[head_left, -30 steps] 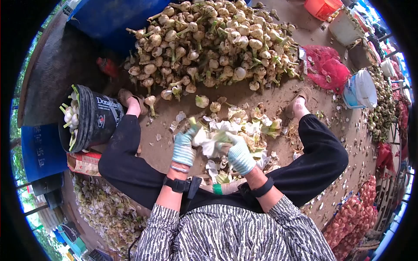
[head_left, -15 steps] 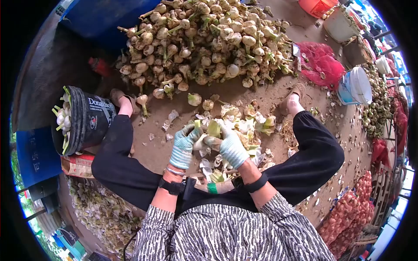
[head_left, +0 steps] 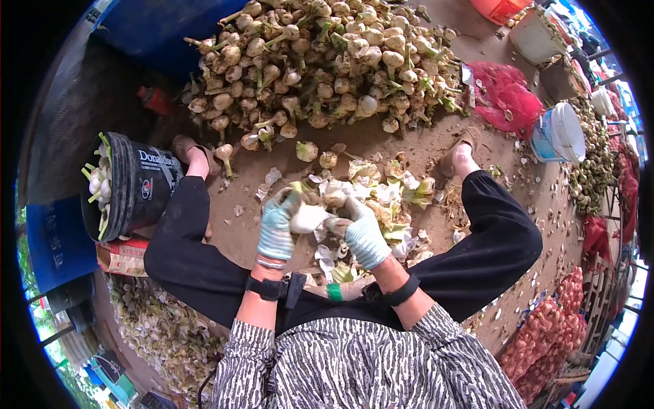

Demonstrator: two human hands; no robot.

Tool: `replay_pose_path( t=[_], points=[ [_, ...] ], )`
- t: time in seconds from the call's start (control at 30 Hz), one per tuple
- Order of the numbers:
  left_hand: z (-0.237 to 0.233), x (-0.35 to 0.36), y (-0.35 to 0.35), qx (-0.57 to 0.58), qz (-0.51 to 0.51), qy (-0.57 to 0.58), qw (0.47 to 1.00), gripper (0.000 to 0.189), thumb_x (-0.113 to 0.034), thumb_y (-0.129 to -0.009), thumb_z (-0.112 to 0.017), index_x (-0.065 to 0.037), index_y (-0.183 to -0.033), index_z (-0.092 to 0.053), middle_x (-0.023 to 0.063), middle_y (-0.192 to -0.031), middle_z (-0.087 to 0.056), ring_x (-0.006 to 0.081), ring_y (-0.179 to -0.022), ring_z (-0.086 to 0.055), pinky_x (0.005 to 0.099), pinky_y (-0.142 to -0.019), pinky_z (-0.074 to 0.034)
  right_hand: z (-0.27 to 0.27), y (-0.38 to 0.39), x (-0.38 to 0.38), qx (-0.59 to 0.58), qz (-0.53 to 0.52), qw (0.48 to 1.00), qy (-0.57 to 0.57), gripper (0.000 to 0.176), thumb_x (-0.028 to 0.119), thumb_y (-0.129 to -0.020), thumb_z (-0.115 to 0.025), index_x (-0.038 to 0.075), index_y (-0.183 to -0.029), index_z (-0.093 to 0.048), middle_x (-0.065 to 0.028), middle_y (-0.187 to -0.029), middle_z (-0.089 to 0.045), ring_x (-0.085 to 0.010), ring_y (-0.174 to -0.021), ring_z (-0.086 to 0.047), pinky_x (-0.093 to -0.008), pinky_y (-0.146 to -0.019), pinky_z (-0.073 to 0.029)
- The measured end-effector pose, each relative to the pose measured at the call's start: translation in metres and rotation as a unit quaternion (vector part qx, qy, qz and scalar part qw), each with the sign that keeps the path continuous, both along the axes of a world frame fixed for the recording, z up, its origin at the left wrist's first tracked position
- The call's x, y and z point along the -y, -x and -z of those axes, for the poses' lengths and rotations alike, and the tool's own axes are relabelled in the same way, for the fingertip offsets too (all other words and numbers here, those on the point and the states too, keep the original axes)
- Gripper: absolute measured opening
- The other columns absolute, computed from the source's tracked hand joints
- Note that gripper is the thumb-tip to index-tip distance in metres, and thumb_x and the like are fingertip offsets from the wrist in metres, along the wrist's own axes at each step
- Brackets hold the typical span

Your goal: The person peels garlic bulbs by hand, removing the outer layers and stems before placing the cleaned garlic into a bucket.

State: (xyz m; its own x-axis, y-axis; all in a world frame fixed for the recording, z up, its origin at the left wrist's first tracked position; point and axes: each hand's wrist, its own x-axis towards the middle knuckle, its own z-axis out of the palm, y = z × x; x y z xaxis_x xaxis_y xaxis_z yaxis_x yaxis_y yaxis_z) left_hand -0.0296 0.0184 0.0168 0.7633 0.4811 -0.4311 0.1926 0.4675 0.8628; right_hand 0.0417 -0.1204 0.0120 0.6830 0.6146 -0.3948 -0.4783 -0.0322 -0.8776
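A white, peeled-looking garlic bulb is held between my two gloved hands above the floor, its green stem end pointing up and left. My left hand, in a striped glove, is closed around the stem side of the bulb. From the other side, my right hand has its thumb and fingers pressed against the bulb; whether a strip of skin is pinched there is hard to see. Below and beyond the hands lie loose garlic skins, pale and yellowish green.
A big heap of unpeeled garlic lies ahead. At left stands a black bucket with cleaned bulbs. A red net and a white-blue bucket are at right. More skins are piled at lower left.
A green outer leaf that was between my hands is gone from there, and the white bulb now shows more fully. My left hand has shifted slightly left and turned the bulb.
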Motion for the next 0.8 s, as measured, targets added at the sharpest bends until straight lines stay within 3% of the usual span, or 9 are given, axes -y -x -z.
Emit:
replay_pose_path(
  t=[0.07, 0.2, 0.23, 0.33, 0.47, 0.57, 0.67, 0.73, 0.8],
  points=[
    [0.003, -0.007, 0.007, 0.135, -0.034, 0.281, 0.950, 0.035, -0.034, -0.081, -0.060, -0.001, -0.093, -0.057, 0.0077, -0.084, -0.061, 0.0164, -0.076, -0.060, 0.0265, -0.067, -0.050, 0.016, -0.004, 0.010, -0.111, 0.003, 0.994, 0.022, 0.027, -0.001, -0.074, -0.056, -0.002, -0.100, -0.053, -0.0032, -0.086, -0.057, -0.0065, -0.074, -0.051, -0.0204, -0.065, -0.044],
    [-0.001, -0.002, -0.006, 0.075, -0.027, 0.262, 0.962, 0.034, -0.034, -0.080, -0.061, -0.002, -0.091, -0.055, 0.0107, -0.087, -0.059, 0.0198, -0.083, -0.058, 0.0348, -0.075, -0.048, -0.005, -0.001, 0.006, -0.035, -0.077, 0.996, 0.027, 0.017, 0.002, -0.075, -0.055, -0.001, -0.091, -0.057, -0.0007, -0.080, -0.059, -0.0065, -0.068, -0.050, -0.0207, -0.060, -0.043],
    [0.018, -0.004, -0.004, 0.059, -0.080, 0.333, 0.938, 0.034, -0.033, -0.078, -0.063, -0.003, -0.092, -0.055, 0.0097, -0.082, -0.059, 0.0210, -0.079, -0.059, 0.0357, -0.073, -0.049, -0.014, -0.002, 0.001, 0.013, -0.095, 0.994, 0.062, 0.015, 0.005, -0.072, -0.057, 0.000, -0.086, -0.059, -0.0011, -0.073, -0.059, -0.0072, -0.066, -0.049, -0.0219, -0.061, -0.043],
    [0.046, -0.014, -0.003, 0.067, -0.053, 0.369, 0.926, 0.033, -0.032, -0.077, -0.065, -0.004, -0.090, -0.055, 0.0079, -0.076, -0.060, 0.0216, -0.073, -0.059, 0.0364, -0.068, -0.050, 0.007, -0.002, -0.001, 0.222, -0.146, 0.954, 0.137, 0.019, 0.012, -0.069, -0.061, 0.003, -0.086, -0.060, -0.0163, -0.076, -0.061, -0.0256, -0.069, -0.059, -0.0324, -0.064, -0.046],
    [0.042, -0.026, -0.010, 0.142, -0.206, 0.363, 0.898, 0.032, -0.033, -0.076, -0.065, -0.005, -0.088, -0.058, 0.0084, -0.078, -0.062, 0.0232, -0.076, -0.061, 0.0368, -0.069, -0.052, 0.072, -0.012, 0.042, 0.260, -0.389, 0.743, 0.478, 0.025, 0.022, -0.075, -0.058, 0.011, -0.098, -0.061, -0.0151, -0.092, -0.062, -0.0286, -0.090, -0.059, -0.0358, -0.078, -0.046],
    [0.033, -0.029, -0.005, 0.140, -0.150, 0.326, 0.923, 0.034, -0.034, -0.076, -0.065, -0.004, -0.092, -0.059, 0.0097, -0.083, -0.063, 0.0262, -0.083, -0.061, 0.0386, -0.074, -0.051, 0.062, -0.007, 0.048, 0.351, -0.376, 0.781, 0.355, 0.023, 0.016, -0.076, -0.056, 0.005, -0.097, -0.060, -0.0158, -0.095, -0.060, -0.0323, -0.090, -0.057, -0.0362, -0.079, -0.045],
    [0.036, -0.026, -0.010, 0.095, -0.155, 0.306, 0.935, 0.034, -0.034, -0.074, -0.066, -0.004, -0.087, -0.060, 0.0103, -0.085, -0.063, 0.0276, -0.082, -0.061, 0.0387, -0.073, -0.051, 0.023, -0.008, 0.008, 0.374, -0.222, 0.861, 0.265, 0.030, 0.024, -0.077, -0.059, 0.006, -0.102, -0.058, -0.0168, -0.097, -0.060, -0.0292, -0.094, -0.056, -0.0320, -0.081, -0.044],
    [0.046, -0.024, -0.007, 0.092, -0.147, 0.315, 0.933, 0.034, -0.036, -0.074, -0.067, -0.004, -0.083, -0.061, 0.0107, -0.084, -0.063, 0.0274, -0.081, -0.061, 0.0382, -0.072, -0.052, 0.012, -0.012, -0.011, 0.022, -0.094, 0.994, 0.058, 0.028, 0.024, -0.078, -0.058, 0.005, -0.100, -0.058, -0.0158, -0.093, -0.061, -0.0287, -0.086, -0.057, -0.0305, -0.077, -0.044],
    [0.058, -0.025, -0.006, 0.082, -0.162, 0.305, 0.935, 0.033, -0.037, -0.075, -0.065, -0.005, -0.081, -0.060, 0.0104, -0.084, -0.063, 0.0262, -0.080, -0.062, 0.0390, -0.071, -0.052, 0.022, -0.017, -0.018, 0.014, -0.114, 0.992, 0.058, 0.025, 0.023, -0.079, -0.058, 0.005, -0.096, -0.058, -0.0155, -0.092, -0.061, -0.0272, -0.080, -0.057, -0.0292, -0.073, -0.044]
  ],
)
